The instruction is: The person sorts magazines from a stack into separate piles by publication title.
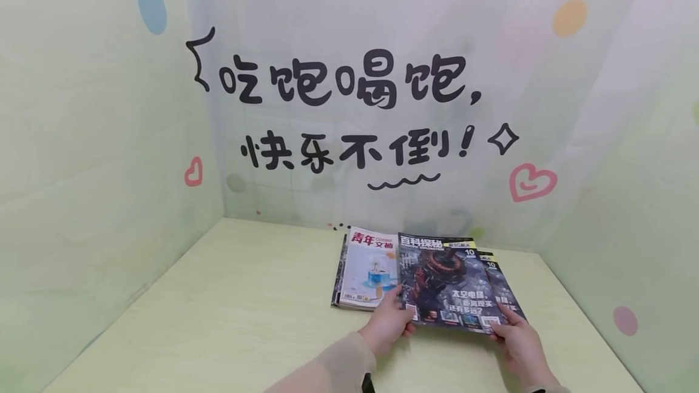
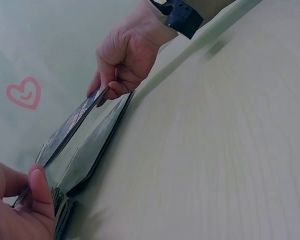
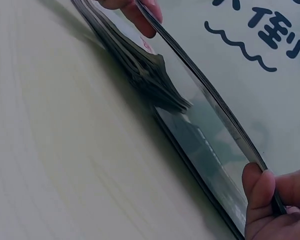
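A dark-covered magazine (image 1: 437, 272) with white Chinese lettering is held just above the table between both hands. My left hand (image 1: 388, 323) pinches its lower left corner. The lower right corner is gripped by my right hand (image 1: 521, 344), with fingers and thumb on opposite faces, as the right wrist view shows for the hand (image 3: 277, 205). Under and to the right lies another dark magazine (image 1: 505, 290), partly covered; a gap separates the two in the left wrist view. To the left, a white-covered magazine (image 1: 366, 265) tops a stack, its right part hidden by the held one.
All of this is on a pale wood-grain table (image 1: 218, 308). Pale fabric walls (image 1: 338, 205) with hearts, dots and black Chinese writing enclose it at the back and both sides. The stack's layered edges (image 3: 135, 60) show in the right wrist view.
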The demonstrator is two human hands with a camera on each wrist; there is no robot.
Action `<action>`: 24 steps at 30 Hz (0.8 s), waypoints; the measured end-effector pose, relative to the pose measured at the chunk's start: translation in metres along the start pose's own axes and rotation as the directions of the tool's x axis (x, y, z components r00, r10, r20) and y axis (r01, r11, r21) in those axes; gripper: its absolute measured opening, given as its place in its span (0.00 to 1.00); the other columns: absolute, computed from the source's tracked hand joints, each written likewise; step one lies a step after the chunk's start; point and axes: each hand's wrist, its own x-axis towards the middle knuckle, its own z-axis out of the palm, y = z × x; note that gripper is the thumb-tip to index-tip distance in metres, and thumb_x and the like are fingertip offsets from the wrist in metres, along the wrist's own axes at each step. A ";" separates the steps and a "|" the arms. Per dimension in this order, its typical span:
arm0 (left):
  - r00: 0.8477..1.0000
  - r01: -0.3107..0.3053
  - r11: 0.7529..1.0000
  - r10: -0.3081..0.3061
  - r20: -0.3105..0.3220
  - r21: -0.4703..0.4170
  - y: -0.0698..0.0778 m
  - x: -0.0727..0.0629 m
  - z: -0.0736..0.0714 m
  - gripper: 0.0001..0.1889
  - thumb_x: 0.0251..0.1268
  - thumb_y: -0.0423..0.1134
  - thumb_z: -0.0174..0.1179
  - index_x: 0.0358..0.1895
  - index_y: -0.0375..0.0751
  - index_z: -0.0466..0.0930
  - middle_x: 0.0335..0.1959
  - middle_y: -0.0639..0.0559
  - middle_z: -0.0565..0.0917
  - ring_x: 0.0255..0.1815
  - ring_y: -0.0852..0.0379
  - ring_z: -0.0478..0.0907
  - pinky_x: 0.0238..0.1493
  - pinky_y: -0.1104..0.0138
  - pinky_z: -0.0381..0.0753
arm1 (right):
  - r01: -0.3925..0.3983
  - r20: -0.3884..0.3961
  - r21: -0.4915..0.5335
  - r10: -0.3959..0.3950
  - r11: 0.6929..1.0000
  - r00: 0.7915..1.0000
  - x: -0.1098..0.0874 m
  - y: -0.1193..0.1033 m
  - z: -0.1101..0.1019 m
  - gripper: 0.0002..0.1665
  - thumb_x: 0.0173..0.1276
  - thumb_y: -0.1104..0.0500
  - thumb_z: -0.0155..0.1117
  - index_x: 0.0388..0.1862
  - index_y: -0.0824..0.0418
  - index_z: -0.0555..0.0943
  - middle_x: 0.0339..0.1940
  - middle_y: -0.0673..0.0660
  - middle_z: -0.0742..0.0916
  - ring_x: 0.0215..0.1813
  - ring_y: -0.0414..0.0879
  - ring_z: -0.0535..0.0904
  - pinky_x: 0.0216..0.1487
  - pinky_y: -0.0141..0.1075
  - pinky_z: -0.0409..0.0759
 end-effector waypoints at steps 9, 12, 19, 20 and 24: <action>0.995 0.066 0.996 -0.062 0.077 -0.057 0.005 0.003 0.036 0.38 0.53 0.17 0.46 0.73 0.30 0.52 0.36 0.44 0.80 0.20 0.58 0.73 0.23 0.71 0.77 | -0.030 0.016 -0.011 0.030 0.999 0.999 0.005 -0.003 -0.041 0.40 0.68 0.76 0.49 0.74 0.70 0.45 0.36 0.45 0.79 0.32 0.36 0.76 0.33 0.28 0.80; 0.994 0.079 0.995 -0.073 0.085 -0.067 0.005 0.004 0.045 0.38 0.53 0.17 0.45 0.72 0.27 0.51 0.39 0.43 0.80 0.20 0.58 0.73 0.24 0.71 0.78 | -0.047 0.019 -0.002 0.047 0.999 0.999 0.006 -0.003 -0.050 0.40 0.68 0.76 0.48 0.75 0.71 0.44 0.36 0.45 0.79 0.32 0.36 0.76 0.33 0.28 0.80; 0.992 0.099 0.994 -0.095 0.089 -0.049 -0.002 0.008 0.057 0.36 0.53 0.16 0.45 0.71 0.24 0.52 0.52 0.36 0.76 0.25 0.57 0.75 0.27 0.71 0.78 | -0.089 0.006 0.015 0.089 0.996 0.996 0.006 -0.003 -0.063 0.40 0.68 0.76 0.46 0.75 0.70 0.42 0.35 0.46 0.79 0.33 0.38 0.77 0.34 0.30 0.80; 0.992 0.100 0.994 -0.096 0.087 -0.041 -0.003 0.008 0.058 0.36 0.53 0.16 0.45 0.71 0.23 0.53 0.54 0.36 0.75 0.26 0.57 0.75 0.27 0.71 0.78 | -0.095 0.007 0.014 0.095 0.995 0.995 0.006 -0.003 -0.064 0.40 0.68 0.76 0.46 0.75 0.70 0.43 0.35 0.46 0.79 0.33 0.38 0.77 0.35 0.30 0.80; 0.991 0.104 0.994 -0.102 0.083 -0.018 -0.009 0.008 0.061 0.33 0.52 0.15 0.45 0.67 0.26 0.61 0.46 0.42 0.79 0.26 0.57 0.76 0.28 0.71 0.78 | -0.115 -0.005 0.001 0.115 0.993 0.993 0.007 -0.002 -0.066 0.40 0.67 0.77 0.46 0.75 0.71 0.43 0.39 0.53 0.79 0.33 0.39 0.76 0.35 0.31 0.80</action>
